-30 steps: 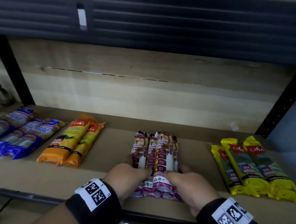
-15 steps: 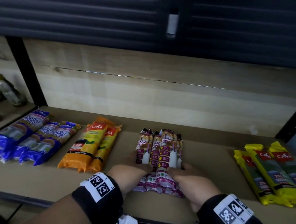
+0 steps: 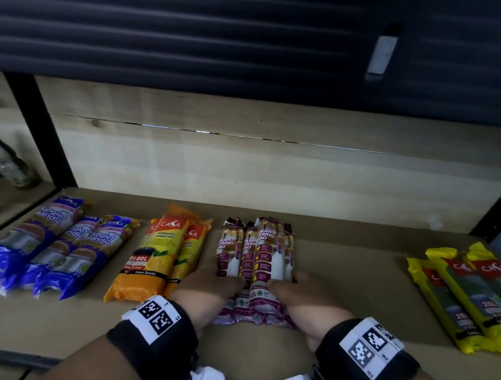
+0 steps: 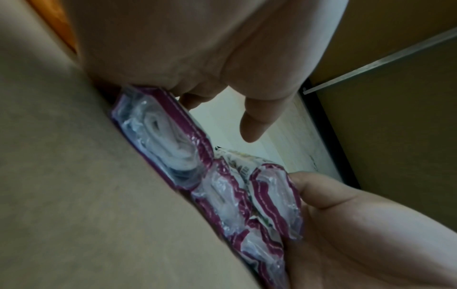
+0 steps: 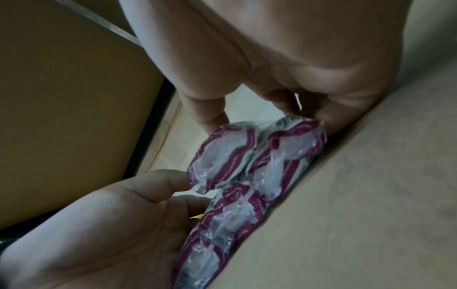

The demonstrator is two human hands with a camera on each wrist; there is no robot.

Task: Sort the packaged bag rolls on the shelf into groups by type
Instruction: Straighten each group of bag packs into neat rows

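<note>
A bundle of several purple draw string bag rolls (image 3: 265,248) lies lengthwise in the middle of the cardboard shelf (image 3: 351,285). My left hand (image 3: 209,292) grips its left side and my right hand (image 3: 304,303) its right side, thumbs over the top. The left wrist view shows the purple rolls (image 4: 170,140) end on, with the left hand (image 4: 249,121) above and the right hand (image 4: 346,224) below. In the right wrist view the purple rolls (image 5: 235,156) sit between the right hand (image 5: 272,78) and the left hand (image 5: 111,224). Just left of the bundle lie orange rolls (image 3: 158,257).
Blue singlet-handle rolls (image 3: 51,249) lie at the far left and yellow rolls (image 3: 464,297) at the far right. A wide bare strip of shelf separates the purple bundle from the yellow rolls. A black upright (image 3: 40,129) and bottles (image 3: 4,159) stand at the left. A dark shelf (image 3: 222,43) hangs overhead.
Both hands have slid the purple bundle to the left, close to the orange rolls, and the gap to the yellow rolls has widened. The head view has turned left.
</note>
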